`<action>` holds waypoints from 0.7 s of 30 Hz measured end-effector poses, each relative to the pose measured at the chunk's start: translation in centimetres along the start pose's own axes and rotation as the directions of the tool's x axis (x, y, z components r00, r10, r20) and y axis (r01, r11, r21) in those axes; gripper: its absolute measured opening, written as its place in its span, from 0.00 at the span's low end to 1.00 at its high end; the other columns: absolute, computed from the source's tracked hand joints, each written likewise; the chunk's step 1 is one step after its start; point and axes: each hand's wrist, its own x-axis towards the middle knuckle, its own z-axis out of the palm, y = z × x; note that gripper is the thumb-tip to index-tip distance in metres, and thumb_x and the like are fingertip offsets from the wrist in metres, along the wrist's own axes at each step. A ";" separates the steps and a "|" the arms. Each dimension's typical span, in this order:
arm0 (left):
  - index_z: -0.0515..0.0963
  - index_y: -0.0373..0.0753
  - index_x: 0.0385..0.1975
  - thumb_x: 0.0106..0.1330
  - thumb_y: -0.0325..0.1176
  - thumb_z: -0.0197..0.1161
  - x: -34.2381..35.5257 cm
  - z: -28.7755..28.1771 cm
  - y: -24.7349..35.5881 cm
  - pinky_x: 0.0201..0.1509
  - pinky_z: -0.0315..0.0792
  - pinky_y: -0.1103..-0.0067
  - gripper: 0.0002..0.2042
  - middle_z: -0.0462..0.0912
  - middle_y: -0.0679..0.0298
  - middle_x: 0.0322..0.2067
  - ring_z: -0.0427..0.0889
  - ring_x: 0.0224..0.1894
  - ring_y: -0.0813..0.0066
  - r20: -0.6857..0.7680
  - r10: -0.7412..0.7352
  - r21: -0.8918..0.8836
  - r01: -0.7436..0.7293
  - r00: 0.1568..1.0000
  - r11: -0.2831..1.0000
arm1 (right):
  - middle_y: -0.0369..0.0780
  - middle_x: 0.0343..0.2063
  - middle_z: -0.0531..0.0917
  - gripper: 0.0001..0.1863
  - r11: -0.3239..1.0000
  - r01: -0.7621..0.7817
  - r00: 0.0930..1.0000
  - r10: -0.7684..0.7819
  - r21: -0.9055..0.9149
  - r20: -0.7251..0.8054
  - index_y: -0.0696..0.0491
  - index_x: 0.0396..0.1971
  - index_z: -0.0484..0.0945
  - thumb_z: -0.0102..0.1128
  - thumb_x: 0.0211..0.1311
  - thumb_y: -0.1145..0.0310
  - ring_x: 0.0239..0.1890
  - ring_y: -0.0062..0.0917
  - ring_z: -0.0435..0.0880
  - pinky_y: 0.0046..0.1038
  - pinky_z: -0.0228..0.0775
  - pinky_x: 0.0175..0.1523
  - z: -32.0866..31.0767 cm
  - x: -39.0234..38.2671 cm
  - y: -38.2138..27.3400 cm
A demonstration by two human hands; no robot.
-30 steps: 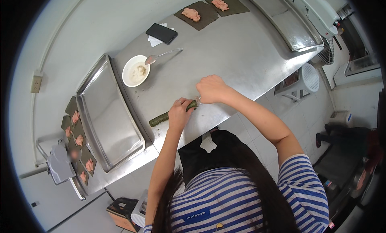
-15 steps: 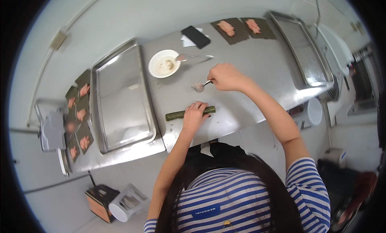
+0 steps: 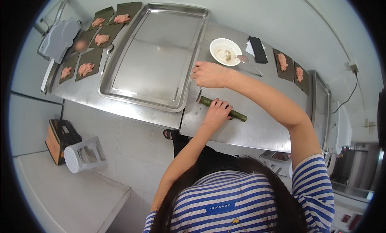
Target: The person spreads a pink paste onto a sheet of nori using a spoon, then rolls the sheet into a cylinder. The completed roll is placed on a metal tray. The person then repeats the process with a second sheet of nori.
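Observation:
My left hand (image 3: 217, 114) grips a long dark-green roll (image 3: 239, 116) lying on the steel worktop (image 3: 257, 104). Above it, my right hand (image 3: 208, 75) is closed round the handle of a spoon (image 3: 199, 94), whose head is down at the roll's left end. A white bowl (image 3: 216, 47) with pale contents has a second spoon (image 3: 251, 65) resting in it. A black phone (image 3: 257, 49) lies on white paper beside it. To the right are two dark sheets (image 3: 283, 74) topped with pink paste.
A large steel tray (image 3: 144, 52) sits left of my hands, with several dark sheets (image 3: 112, 30) of pink paste beyond. A grey machine (image 3: 58, 38) stands at the left end; another tray (image 3: 319, 100) is at the right. A stool (image 3: 84, 152) and box (image 3: 58, 140) are on the floor.
My view has turned. My right hand and spoon have moved from the roll's right end, up above it, then to its left end. My left hand stays on the roll.

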 end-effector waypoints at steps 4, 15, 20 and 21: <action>0.77 0.47 0.41 0.46 0.43 0.73 -0.2 -0.3 -0.2 0.67 0.56 0.61 0.21 0.75 0.68 0.39 0.72 0.50 0.69 0.020 -0.042 0.018 0.042 0.999 0.999 | 0.31 0.19 0.80 0.06 0.998 0.055 0.998 -0.055 -0.011 0.016 0.46 0.13 0.80 0.59 0.45 0.67 0.31 0.23 0.80 0.25 0.64 0.44 1.5 1.5 0.0; 0.76 0.47 0.43 0.46 0.44 0.73 -0.4 -0.3 -0.9 0.69 0.51 0.55 0.23 0.73 0.67 0.42 0.70 0.52 0.68 0.002 -0.138 -0.008 0.138 0.990 0.990 | 0.33 0.20 0.82 0.05 0.997 0.012 0.990 -0.001 -0.079 0.139 0.45 0.16 0.81 0.59 0.47 0.67 0.32 0.24 0.81 0.25 0.64 0.44 0.8 2.5 1.2; 0.76 0.47 0.43 0.47 0.44 0.73 -0.3 -0.3 -0.7 0.69 0.50 0.53 0.23 0.73 0.68 0.42 0.70 0.52 0.68 0.005 -0.127 -0.003 0.127 0.992 0.992 | 0.34 0.22 0.83 0.06 0.998 -0.053 0.997 0.055 -0.026 0.062 0.46 0.19 0.82 0.57 0.50 0.67 0.34 0.25 0.81 0.26 0.64 0.47 -0.1 2.2 1.8; 0.75 0.47 0.43 0.47 0.44 0.73 -0.3 -0.4 -0.7 0.69 0.49 0.53 0.23 0.73 0.68 0.42 0.70 0.52 0.68 0.007 -0.125 0.001 0.125 0.992 0.992 | 0.34 0.22 0.83 0.06 0.998 -0.062 0.997 0.062 0.011 0.048 0.46 0.19 0.83 0.57 0.50 0.66 0.34 0.26 0.81 0.26 0.65 0.47 0.1 2.5 1.4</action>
